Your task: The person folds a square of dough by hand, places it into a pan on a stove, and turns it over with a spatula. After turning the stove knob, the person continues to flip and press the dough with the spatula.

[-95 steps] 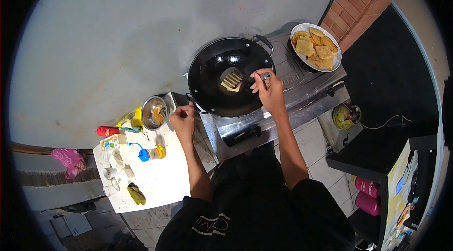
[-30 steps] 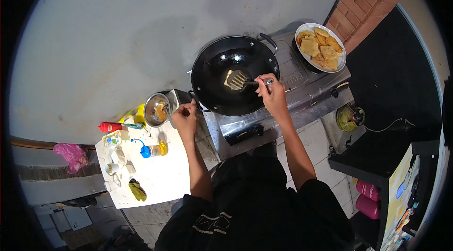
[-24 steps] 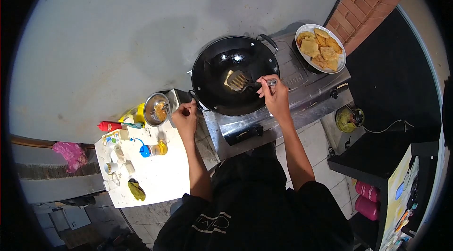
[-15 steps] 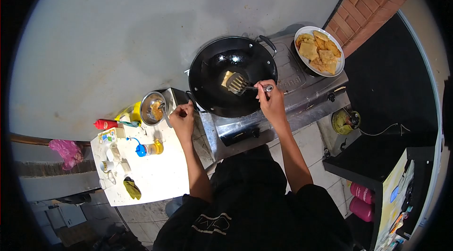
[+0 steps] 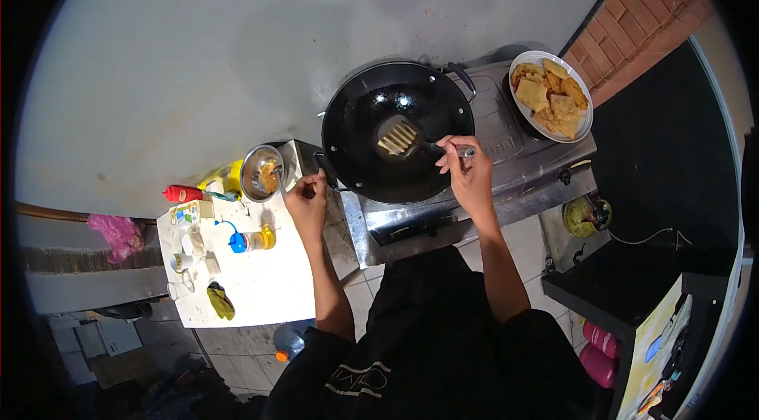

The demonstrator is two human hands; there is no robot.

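A black wok (image 5: 371,124) sits on the metal stove (image 5: 506,175). My right hand (image 5: 469,171) is closed round the handle of a slotted spatula (image 5: 413,140), whose head lies flat in the wok. A pale yellow piece of food (image 5: 398,138) shows through the slots. Beside the wok's left handle (image 5: 322,162), my left hand (image 5: 307,197) has its fingers bent together; whether they grip that handle is hard to make out. Close by it stands a metal bowl (image 5: 254,175) with a yellowish mix and a spoon inside.
At the stove's right end is a white plate (image 5: 587,121) of fried pieces (image 5: 551,96). The white table (image 5: 273,286) on the left bears a red bottle (image 5: 183,193), a blue-capped bottle (image 5: 253,241), cups and a green cloth (image 5: 220,302). A green gas cylinder (image 5: 583,218) stands below right.
The spatula head now lies flatter, over the piece of food, slightly further right in the wok. The whole view has shifted a little. My right hand keeps its hold on the handle.
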